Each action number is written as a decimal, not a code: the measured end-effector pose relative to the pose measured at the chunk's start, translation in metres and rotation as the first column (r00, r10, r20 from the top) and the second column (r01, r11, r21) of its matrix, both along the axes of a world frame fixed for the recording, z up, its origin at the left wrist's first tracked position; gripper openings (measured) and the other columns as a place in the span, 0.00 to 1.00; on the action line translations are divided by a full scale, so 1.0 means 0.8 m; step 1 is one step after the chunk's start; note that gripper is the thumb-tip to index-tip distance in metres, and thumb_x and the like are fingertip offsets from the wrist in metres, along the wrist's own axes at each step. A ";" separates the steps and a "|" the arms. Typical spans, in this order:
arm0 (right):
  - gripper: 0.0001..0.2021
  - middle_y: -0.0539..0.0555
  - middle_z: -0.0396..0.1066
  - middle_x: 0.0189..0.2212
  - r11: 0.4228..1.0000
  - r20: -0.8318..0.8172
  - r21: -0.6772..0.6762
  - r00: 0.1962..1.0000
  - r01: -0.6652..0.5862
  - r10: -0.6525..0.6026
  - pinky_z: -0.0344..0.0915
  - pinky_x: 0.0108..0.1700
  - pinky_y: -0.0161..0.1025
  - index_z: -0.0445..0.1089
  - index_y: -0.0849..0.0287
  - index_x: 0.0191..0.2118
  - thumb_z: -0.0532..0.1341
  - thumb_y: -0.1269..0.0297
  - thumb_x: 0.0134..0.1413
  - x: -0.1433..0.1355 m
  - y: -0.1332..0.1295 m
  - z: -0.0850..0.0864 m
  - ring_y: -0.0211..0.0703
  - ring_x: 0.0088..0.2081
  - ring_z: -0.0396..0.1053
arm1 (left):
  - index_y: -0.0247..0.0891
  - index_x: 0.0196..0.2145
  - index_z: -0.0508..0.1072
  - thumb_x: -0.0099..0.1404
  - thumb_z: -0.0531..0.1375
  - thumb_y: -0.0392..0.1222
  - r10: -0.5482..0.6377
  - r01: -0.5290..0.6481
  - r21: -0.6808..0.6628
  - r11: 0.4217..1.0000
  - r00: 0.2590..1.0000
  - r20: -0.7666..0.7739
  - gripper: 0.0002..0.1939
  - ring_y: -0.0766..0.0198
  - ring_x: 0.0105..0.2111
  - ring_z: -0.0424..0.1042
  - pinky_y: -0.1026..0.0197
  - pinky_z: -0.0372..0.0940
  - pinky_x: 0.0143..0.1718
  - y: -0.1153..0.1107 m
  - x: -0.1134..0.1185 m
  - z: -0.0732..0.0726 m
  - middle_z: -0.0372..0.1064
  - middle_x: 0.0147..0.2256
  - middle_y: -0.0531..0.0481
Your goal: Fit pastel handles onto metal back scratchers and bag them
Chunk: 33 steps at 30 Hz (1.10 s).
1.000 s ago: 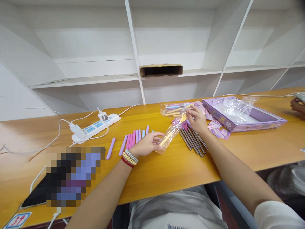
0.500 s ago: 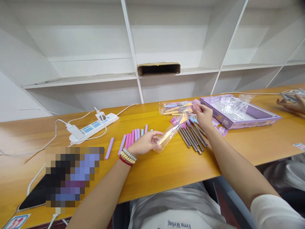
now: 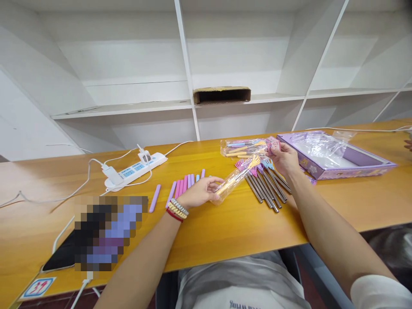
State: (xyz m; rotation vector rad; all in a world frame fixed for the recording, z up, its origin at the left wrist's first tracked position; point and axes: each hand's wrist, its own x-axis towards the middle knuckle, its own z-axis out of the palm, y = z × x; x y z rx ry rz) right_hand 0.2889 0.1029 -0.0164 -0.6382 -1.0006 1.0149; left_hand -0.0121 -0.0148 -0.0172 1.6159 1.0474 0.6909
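Observation:
My left hand point(image 3: 202, 192) is closed on the lower end of a clear plastic bag with a yellow back scratcher point(image 3: 238, 175) in it, tilted up to the right. My right hand point(image 3: 286, 159) pinches a small pink card point(image 3: 274, 146) just beyond the scratcher's claw-shaped head. Whether the card is joined to the bag, I cannot tell. Under and beside the right hand lie several loose back scratcher rods point(image 3: 267, 189) of grey metal with pink, purple and blue claw heads. Behind them are bagged back scratchers point(image 3: 243, 148). Several pink, purple and blue handle tubes point(image 3: 182, 185) lie left, partly behind my left hand.
A purple open box point(image 3: 350, 171) with clear plastic bags inside stands at the right. On the left are a white power strip point(image 3: 137, 171) with cables and a dark, partly pixelated device point(image 3: 61, 253). White shelves point(image 3: 234, 47) hold a cardboard box point(image 3: 222, 95). Another person's hand shows at the right edge.
The view has shifted a little left, so things sit further right. Both hands keep their holds on the bagged back scratcher and the pink card. The other person's hand has mostly left view.

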 end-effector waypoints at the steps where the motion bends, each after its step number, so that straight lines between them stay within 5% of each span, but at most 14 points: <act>1: 0.15 0.48 0.69 0.24 1.000 -0.001 -0.006 1.000 -0.014 0.014 0.70 0.29 0.35 0.67 0.58 0.26 0.72 0.63 0.31 0.000 -0.001 0.001 0.36 0.27 0.69 | 0.35 0.49 0.66 0.49 0.63 0.31 -0.003 0.003 -0.001 1.000 1.000 0.001 0.28 0.59 0.43 0.69 0.56 0.64 0.44 0.000 0.000 0.000 0.68 0.42 0.43; 13: 0.17 0.47 0.72 0.28 1.000 -0.077 -0.001 0.997 0.017 -0.017 0.69 0.29 0.32 0.70 0.57 0.29 0.72 0.72 0.26 0.007 0.003 0.003 0.35 0.29 0.71 | 0.34 0.48 0.67 0.49 0.64 0.33 -0.025 0.026 -0.021 0.999 0.999 0.047 0.26 0.59 0.43 0.69 0.55 0.63 0.44 -0.001 -0.002 0.005 0.69 0.41 0.43; 23: 0.12 0.49 0.70 0.23 0.996 0.106 -0.021 0.990 0.091 -0.088 0.59 0.20 0.30 0.66 0.58 0.31 0.67 0.60 0.42 0.007 0.001 0.003 0.33 0.21 0.65 | 0.35 0.48 0.69 0.49 0.65 0.32 -0.030 0.029 0.025 0.999 0.998 0.049 0.26 0.58 0.43 0.70 0.57 0.63 0.44 -0.001 0.000 0.003 0.71 0.42 0.44; 29: 0.10 0.46 0.68 0.22 0.999 0.161 0.025 0.987 0.022 -0.026 0.60 0.23 0.31 0.69 0.58 0.29 0.68 0.63 0.38 0.008 0.001 0.000 0.31 0.20 0.62 | 0.34 0.49 0.67 0.50 0.64 0.32 -0.030 0.030 -0.002 1.000 0.998 0.048 0.26 0.58 0.43 0.70 0.56 0.64 0.43 0.000 -0.002 0.000 0.71 0.42 0.42; 33: 0.14 0.50 0.72 0.26 0.996 0.165 0.030 0.983 0.083 -0.086 0.65 0.28 0.33 0.70 0.60 0.30 0.71 0.63 0.34 0.011 0.001 -0.004 0.34 0.24 0.66 | 0.34 0.49 0.66 0.50 0.64 0.33 -0.028 0.029 -0.013 0.999 0.999 0.040 0.27 0.57 0.43 0.70 0.56 0.64 0.43 0.000 -0.004 -0.001 0.70 0.43 0.41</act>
